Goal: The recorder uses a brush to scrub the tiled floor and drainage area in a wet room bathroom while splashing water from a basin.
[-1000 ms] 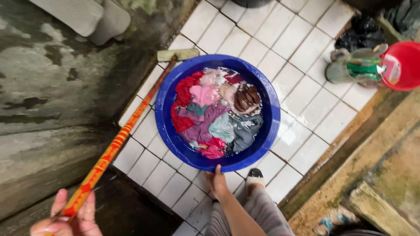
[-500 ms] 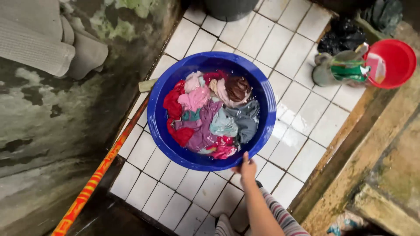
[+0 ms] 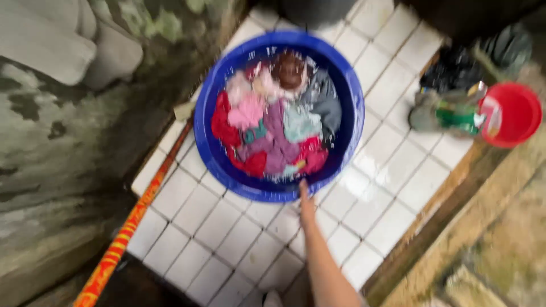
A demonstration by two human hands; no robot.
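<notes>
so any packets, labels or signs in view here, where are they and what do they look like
One only: a soft pouch-like packet, green and white with a blurred label, lying on the white tiled floor right of the blue basin, against the red round bowl.
No signs or screens show.
The right hand touches the basin's near rim, away from the packet.

A single head-worn camera looks almost straight down from standing height onto a white tiled floor [image 3: 239, 227]. A blue basin [image 3: 213, 153] fills the upper centre of the frame and one bare arm enters from the bottom edge. The frame is motion-blurred, so the tilt is probably slight.
</notes>
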